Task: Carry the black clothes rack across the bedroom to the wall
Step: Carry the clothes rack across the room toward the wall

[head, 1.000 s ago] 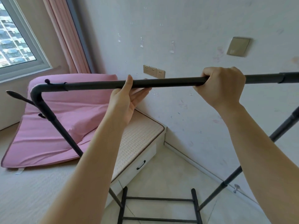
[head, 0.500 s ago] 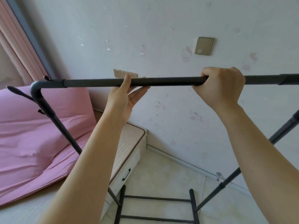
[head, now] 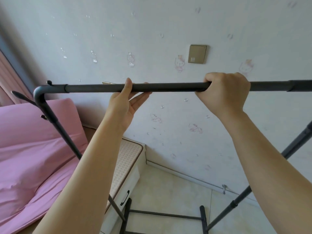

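Observation:
The black clothes rack [head: 168, 87] fills the view, its top bar running level from left to right at chest height. My left hand [head: 125, 105] holds the bar from below, thumb over the front and fingers stretched out behind it. My right hand [head: 224, 92] is wrapped over the bar in a full fist, to the right of the left hand. The rack's left leg slants down past the bed and its right leg runs down at the far right. Its base bars [head: 165, 214] show near the floor below. The white wall [head: 168, 31] stands close behind the rack.
A bed with a pink cover [head: 33, 149] and a drawer handle [head: 125, 198] lies at the left, next to the rack's left leg. A gold switch plate [head: 197, 54] is on the wall. Pale floor tiles [head: 168, 191] and a small metal doorstop [head: 223, 188] are below.
The view has swung right and nearer the wall: the window and curtain have slid out at the left, the bed shifted left. Both hands keep the same hold on the bar.

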A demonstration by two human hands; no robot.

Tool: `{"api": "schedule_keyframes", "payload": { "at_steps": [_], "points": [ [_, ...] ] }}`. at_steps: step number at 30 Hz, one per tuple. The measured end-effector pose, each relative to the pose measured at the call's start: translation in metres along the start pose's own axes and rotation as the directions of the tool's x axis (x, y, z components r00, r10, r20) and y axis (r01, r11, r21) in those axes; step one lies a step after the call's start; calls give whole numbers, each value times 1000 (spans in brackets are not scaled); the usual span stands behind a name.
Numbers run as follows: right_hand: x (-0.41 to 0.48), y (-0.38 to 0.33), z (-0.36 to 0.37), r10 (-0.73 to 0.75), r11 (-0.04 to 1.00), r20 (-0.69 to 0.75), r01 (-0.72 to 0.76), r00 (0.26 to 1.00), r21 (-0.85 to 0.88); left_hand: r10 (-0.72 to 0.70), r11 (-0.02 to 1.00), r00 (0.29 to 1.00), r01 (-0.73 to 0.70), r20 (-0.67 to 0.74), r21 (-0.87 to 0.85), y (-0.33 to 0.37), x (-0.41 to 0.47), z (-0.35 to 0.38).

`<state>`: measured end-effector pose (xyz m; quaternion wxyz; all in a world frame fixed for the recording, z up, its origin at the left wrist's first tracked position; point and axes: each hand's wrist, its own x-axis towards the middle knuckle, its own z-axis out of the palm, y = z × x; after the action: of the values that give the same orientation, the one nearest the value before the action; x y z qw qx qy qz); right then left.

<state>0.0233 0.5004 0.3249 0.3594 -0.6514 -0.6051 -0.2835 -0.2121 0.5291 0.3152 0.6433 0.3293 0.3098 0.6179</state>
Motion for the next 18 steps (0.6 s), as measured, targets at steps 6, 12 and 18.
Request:
{"api": "schedule_keyframes", "payload": {
  "at_steps": [6, 12, 18],
  "points": [
    [15, 18, 18, 21, 1000, -14, -21, 1000, -19, -2, 1000, 1000, 2, 15, 13, -10, 28, 16],
    [27, 33, 32, 48, 998, -17, -49, 999, -33, -14, 1000, 1000, 13, 26, 25, -18, 52, 27],
    [39, 42, 46, 77, 995, -33, -79, 996, -55, -29, 999, 999, 27, 45, 32, -23, 76, 36]
  ]
}}
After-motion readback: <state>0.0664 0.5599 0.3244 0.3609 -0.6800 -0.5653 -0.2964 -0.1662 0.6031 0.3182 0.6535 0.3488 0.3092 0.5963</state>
